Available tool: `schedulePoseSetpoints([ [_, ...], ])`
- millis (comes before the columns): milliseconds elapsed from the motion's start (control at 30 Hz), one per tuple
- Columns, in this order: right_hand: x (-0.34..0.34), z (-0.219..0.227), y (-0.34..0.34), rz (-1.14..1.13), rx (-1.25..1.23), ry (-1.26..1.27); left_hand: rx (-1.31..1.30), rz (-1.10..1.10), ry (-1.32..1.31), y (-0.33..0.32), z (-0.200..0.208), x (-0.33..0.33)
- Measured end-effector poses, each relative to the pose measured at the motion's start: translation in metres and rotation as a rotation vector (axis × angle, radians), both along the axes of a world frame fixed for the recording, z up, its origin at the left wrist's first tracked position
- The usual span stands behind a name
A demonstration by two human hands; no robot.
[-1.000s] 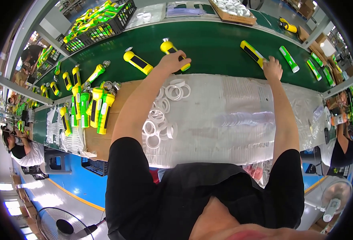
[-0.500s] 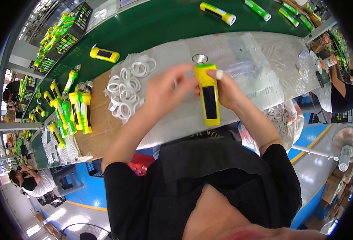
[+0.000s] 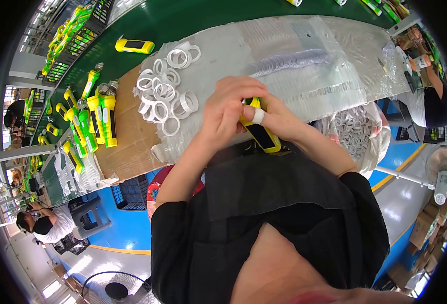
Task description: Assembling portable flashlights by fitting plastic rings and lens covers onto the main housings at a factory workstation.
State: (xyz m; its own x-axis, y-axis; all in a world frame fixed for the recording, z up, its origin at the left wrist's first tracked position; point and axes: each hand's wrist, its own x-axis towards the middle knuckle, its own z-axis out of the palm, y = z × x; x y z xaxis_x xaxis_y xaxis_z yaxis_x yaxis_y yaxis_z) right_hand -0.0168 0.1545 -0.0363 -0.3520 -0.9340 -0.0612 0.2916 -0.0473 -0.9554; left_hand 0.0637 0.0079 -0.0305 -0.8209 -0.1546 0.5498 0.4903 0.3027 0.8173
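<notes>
A yellow flashlight with a dark panel along its side is held slantwise in front of my apron, its lower end toward me. My right hand is closed around its upper part, and a white wrap shows on the thumb. My left hand closes over the flashlight's top end from the other side, fingers bent. The top end is mostly covered by both hands, so the reflector there cannot be seen. White rings lie in a loose heap left of my hands. Beyond them stretches a row of thin clear discs.
Several yellow and green flashlights lie on cardboard at left. Another flashlight rests on the green belt. A bag of white rings hangs at right. Crates and a fan stand around; co-workers sit at both sides.
My left hand has come over the flashlight's top and closed there. The flashlight has tilted and come nearer to me. The reflector at its top is now hidden. The view has shifted.
</notes>
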Motion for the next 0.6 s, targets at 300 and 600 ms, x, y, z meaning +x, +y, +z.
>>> schedulePoseSetpoints([
  [300, -0.015, -0.007, 0.015, -0.366, -0.145, -0.225, -0.073, 0.189, -0.066, -0.010, -0.034, -0.044],
  [600, -0.028, -0.004, 0.034, -0.337, -0.091, -0.171, -0.566, 0.316, -0.239, -0.034, -0.069, -0.062],
])
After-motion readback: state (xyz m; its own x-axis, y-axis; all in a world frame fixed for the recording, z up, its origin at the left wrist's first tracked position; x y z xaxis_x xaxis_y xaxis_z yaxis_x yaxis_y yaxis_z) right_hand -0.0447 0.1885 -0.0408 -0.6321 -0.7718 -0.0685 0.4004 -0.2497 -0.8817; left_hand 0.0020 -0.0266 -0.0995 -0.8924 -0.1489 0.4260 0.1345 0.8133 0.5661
